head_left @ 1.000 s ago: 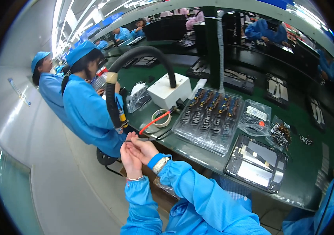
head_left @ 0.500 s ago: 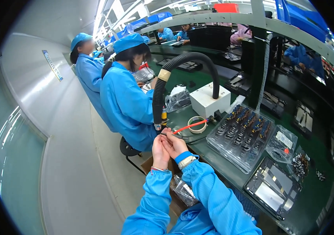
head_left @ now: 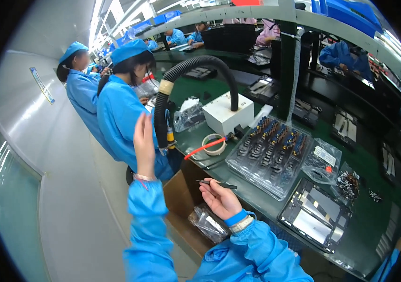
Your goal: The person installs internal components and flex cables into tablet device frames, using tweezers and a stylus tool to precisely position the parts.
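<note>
My left hand (head_left: 144, 146) is raised beside the black ribbed hose (head_left: 162, 110), fingers stretched upward and holding nothing that shows. Lower and to the right, my right hand (head_left: 223, 199) is turned partly palm up. Between its thumb and fingers lies a slim pair of black tweezers (head_left: 228, 185), the thin tip pointing left. Below that hand, an open cardboard box (head_left: 177, 188) holds clear plastic bags (head_left: 207, 223). The hose arches up from a white box (head_left: 228, 113) on the green bench.
On the bench are a tape roll (head_left: 214, 144), a red tube (head_left: 205, 148), a clear tray (head_left: 268, 157) of small dark parts, a plastic bag (head_left: 322, 160), loose small parts (head_left: 347, 183) and an opened tablet-like device (head_left: 315, 216). A co-worker in blue (head_left: 123, 103) sits close at the left.
My hands were together under the hose end; now they are apart. The left has risen to the left, and the right has come down with the tweezers. The view has turned slightly right.
</note>
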